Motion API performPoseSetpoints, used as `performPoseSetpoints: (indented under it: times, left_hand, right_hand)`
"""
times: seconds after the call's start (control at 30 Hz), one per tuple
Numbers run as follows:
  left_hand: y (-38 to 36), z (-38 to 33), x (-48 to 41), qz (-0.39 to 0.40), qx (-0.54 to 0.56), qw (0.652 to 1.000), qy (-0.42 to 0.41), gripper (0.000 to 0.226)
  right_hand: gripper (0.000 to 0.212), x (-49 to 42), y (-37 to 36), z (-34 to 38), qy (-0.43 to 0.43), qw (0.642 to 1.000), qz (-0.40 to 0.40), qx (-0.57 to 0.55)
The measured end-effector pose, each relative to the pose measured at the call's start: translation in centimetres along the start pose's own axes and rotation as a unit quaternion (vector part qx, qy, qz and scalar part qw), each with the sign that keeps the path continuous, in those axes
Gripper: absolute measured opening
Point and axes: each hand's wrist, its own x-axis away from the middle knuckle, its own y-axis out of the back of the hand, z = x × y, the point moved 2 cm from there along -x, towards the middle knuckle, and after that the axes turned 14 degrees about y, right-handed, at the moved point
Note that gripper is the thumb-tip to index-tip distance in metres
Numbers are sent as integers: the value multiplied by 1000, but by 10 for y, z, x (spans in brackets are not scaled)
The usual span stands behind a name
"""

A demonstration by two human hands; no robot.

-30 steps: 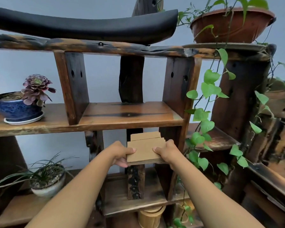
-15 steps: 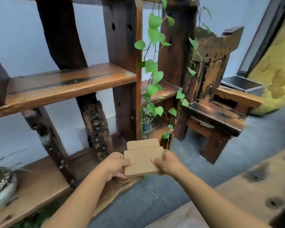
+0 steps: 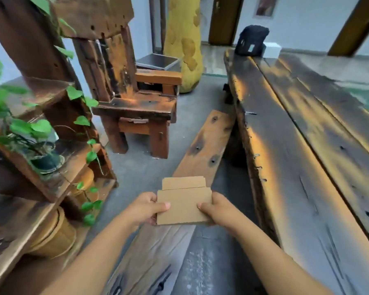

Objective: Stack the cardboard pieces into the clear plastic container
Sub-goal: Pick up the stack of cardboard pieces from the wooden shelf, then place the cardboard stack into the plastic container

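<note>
A small stack of flat brown cardboard pieces (image 3: 183, 202) hangs in the air in front of me, above a wooden bench. My left hand (image 3: 146, 207) grips its left edge with the thumb on top. My right hand (image 3: 216, 207) grips the right edge the same way. A narrower piece sticks out at the far side of the stack. No clear plastic container is in view.
A long dark wooden table (image 3: 307, 145) runs along the right. A low plank bench (image 3: 202, 150) lies beside it. A rough wooden chair (image 3: 134, 103) stands ahead on the grey floor. At left is a wooden shelf (image 3: 41, 177) with trailing green leaves and pots.
The view has swung right, from the shelf to the chair and the long table. Both hands have kept hold of the cardboard stack, carried along in front of me.
</note>
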Motion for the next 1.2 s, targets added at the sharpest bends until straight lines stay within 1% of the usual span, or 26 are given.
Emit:
performPoseSetpoints:
  times: [0.03,0.07,0.13,0.23,0.33,0.47,0.5,0.53,0.57,0.63,0.73,0.8,0.87,0.93,1.0,1.1,1.13,1.2]
  left_hand:
    - [-25,-9,-5,17,-24,1000,-1,25]
    - [-51,-17,-10,33,-46,998,0,22]
    - [-106,-30,-20,64,-88,994,2,23]
    - [-189,-40,-33,109,-142,984,-1,23]
    - [-266,-47,-41,146,-191,971,-5,30]
    - [-361,-54,-35,216,-276,936,-23,16]
    - [-383,-54,-32,234,-303,923,-26,12]
    - [-403,-54,-27,247,-331,910,-29,13]
    - [-423,-53,-23,255,-358,898,-33,19]
    - [-453,-50,-14,259,-398,879,-49,27]
    - [-494,-40,-1,282,-474,830,-80,26]
    - [-515,-31,7,309,-505,801,-89,23]
    - [-537,-20,13,331,-542,765,-102,24]
    - [-554,-8,16,351,-577,729,-116,25]
    - [-569,6,18,380,-600,692,-126,28]
    - [-582,27,21,389,-661,622,-155,33]
    - [-584,34,21,388,-671,610,-162,35]
    - [-588,47,23,391,-689,584,-176,37]
  right_hand:
    - [16,12,21,-15,-14,1000,-25,-10]
    - [19,25,42,-29,-32,998,-49,-13]
    - [27,51,82,-56,-65,993,-93,-21]
    - [28,92,140,-96,-91,984,-151,-30]
    - [26,137,188,-131,-127,967,-217,-51]
    - [13,208,229,-171,-175,932,-306,-85]
    - [17,225,235,-179,-190,921,-328,-89]
    - [25,240,240,-187,-204,910,-349,-89]
    - [31,257,245,-193,-222,899,-367,-84]
    - [34,284,249,-201,-251,878,-400,-76]
    - [16,322,244,-213,-278,842,-452,-92]
    - [13,341,237,-220,-299,823,-476,-82]
    - [9,359,228,-227,-340,800,-490,-67]
    - [18,375,216,-232,-389,771,-500,-67]
    - [25,388,200,-235,-420,737,-522,-91]
    - [31,402,172,-237,-446,688,-552,-150]
    - [31,405,162,-239,-444,671,-568,-173]
    - [25,411,146,-240,-434,637,-602,-206]
